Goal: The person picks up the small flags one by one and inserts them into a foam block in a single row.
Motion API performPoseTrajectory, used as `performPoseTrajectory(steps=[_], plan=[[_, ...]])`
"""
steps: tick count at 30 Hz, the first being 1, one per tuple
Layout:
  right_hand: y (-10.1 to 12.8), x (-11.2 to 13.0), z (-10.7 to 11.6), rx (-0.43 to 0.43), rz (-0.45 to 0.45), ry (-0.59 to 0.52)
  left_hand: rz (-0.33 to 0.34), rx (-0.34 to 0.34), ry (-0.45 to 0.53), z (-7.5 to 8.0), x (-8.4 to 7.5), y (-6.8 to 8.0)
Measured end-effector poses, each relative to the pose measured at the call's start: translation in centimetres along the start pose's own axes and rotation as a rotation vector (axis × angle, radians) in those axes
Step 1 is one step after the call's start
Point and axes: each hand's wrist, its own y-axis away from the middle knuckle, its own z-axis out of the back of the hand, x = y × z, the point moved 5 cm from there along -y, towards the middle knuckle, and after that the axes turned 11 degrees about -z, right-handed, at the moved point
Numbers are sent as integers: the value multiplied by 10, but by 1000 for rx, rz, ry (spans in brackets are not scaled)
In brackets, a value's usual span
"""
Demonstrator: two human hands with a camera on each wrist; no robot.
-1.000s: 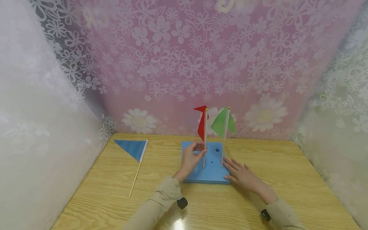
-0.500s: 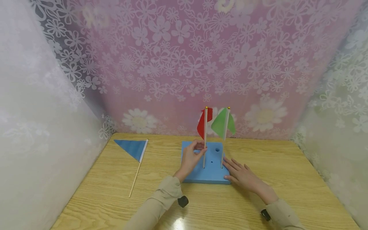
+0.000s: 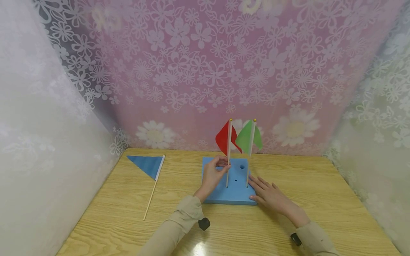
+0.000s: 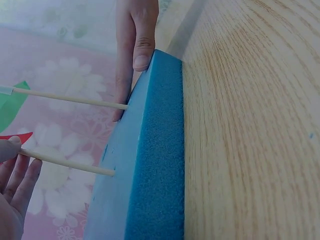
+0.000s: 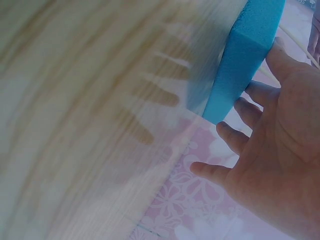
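Between thumb and fingers, my left hand pinches the thin stick of a red flag. That stick stands upright, its lower end in a hole of the blue foam block. A green flag stands in another hole to the right, its stick also seen in the left wrist view. My right hand rests against the block's right edge with fingers spread and straight. In the right wrist view its fingertips touch the side of the foam block.
A blue triangular flag on a stick lies on the wooden table to the left. The block's top has a larger round hole and a small one. A flowered pink backdrop stands behind the table.
The red flag's cloth has turned about its stick and now spreads to both sides, and its top has shifted slightly. My left hand keeps its pinch; my right hand stays against the block.
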Motion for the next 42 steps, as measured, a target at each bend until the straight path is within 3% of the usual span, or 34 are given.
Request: performPoseTrajectory(steps=[17,27,33,42], plan=[[0,0,-1,7,-16,-2,-7,2,10,0,4,0],[0,0,0,12,-16,1,29,-7,27,6,-1,1],[0,0,-1,5,4,-20,68,-37,0,29,5,3],[0,-1,-1,-7,18,-39,89,-141,100,89,15,0]])
